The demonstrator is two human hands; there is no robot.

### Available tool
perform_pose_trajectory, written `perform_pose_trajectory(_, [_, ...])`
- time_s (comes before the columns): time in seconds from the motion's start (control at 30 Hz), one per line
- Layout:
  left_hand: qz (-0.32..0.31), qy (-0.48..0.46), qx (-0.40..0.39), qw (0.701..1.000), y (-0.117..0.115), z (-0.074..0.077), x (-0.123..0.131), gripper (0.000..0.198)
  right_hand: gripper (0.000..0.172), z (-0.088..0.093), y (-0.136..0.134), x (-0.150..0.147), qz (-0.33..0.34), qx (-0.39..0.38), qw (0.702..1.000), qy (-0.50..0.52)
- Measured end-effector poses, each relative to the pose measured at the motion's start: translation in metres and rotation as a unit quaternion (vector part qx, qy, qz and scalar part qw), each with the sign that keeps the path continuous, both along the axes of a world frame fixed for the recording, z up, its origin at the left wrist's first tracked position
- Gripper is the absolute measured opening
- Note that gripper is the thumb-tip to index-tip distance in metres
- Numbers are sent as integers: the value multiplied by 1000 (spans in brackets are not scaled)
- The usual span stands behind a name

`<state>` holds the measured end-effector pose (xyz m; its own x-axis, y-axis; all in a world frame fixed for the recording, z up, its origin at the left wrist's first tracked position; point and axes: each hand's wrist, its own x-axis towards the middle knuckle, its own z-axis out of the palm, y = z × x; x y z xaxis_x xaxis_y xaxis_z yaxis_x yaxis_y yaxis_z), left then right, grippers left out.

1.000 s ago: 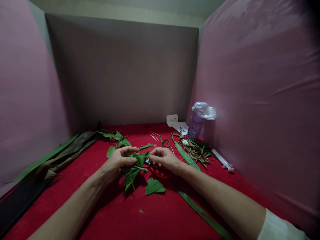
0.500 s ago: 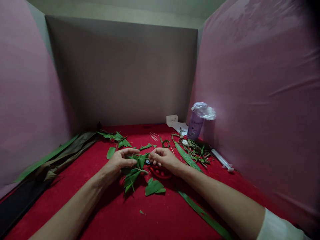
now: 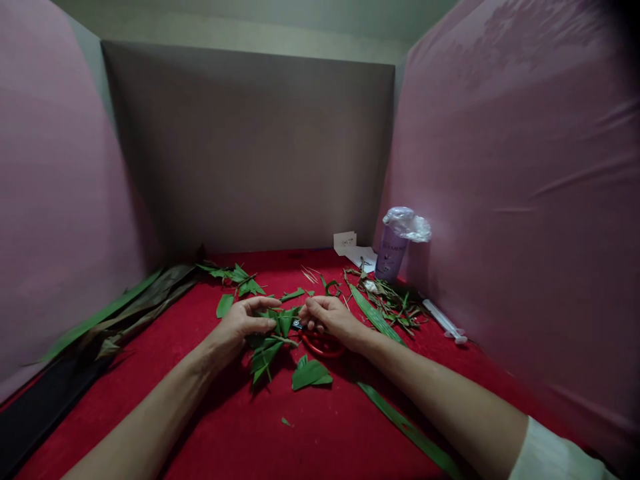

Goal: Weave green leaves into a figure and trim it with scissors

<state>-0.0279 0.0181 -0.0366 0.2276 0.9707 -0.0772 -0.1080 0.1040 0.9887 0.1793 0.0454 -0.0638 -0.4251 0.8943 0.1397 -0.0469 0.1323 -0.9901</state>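
Over the middle of the red cloth, my left hand (image 3: 247, 325) is closed around a folded green leaf (image 3: 285, 323), its thumb on the near side. My right hand (image 3: 327, 317) meets the leaf's right edge with fingertips pinched; whatever is between them is too small to make out. Beneath my right hand lie scissors with red handles (image 3: 330, 353), their blades partly hidden. Just nearer to me, a pointed leaf piece on a stem (image 3: 265, 360) rests below my left hand. A cut leaf piece (image 3: 311, 375) lies to its right.
A long leaf strip (image 3: 407, 427) runs under my right forearm. Twigs (image 3: 395, 303), a syringe (image 3: 445, 322) and a purple cup (image 3: 391, 253) with plastic wrap stand or lie right. Thin sticks (image 3: 310, 275) lie farther back. Long dried leaves (image 3: 145, 297) line the left side.
The whole view has shifted very slightly. Both hands keep nearly the same position and grip at the leaf.
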Motion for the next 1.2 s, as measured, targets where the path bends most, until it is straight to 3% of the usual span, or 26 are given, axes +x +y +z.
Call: perform_pose_trajectory(1.2, [-26,13,12,999,3,-9,-2,41,52,1,-2,-2,-7,3,1000,-4])
